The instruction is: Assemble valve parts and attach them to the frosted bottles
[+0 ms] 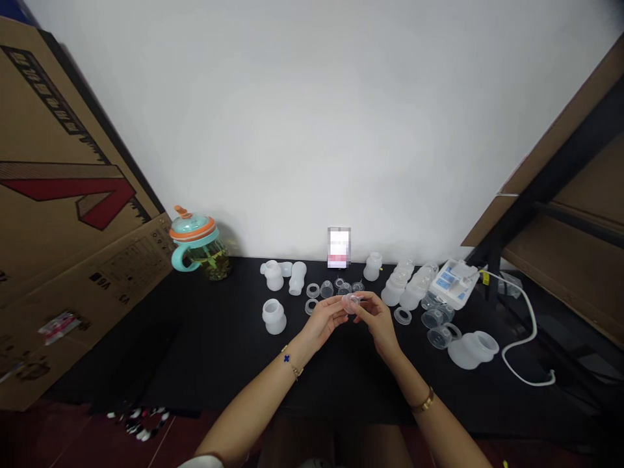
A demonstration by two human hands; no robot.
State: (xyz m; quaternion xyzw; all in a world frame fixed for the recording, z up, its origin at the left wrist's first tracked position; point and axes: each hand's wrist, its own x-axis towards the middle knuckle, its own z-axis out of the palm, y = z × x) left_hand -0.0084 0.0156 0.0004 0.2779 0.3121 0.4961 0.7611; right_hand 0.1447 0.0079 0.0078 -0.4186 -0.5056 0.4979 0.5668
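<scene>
On the black bench (219,354), near white bottles (274,316), the left hand (325,318) and right hand (375,318) meet, both pinching a small clear part (350,301) just above the surface. Fingertip work on it seems the step in hand; the next move likely calls for a light, steady grip. Fingers cover some of its outline, and whether it is one piece or two I cannot tell.
</scene>
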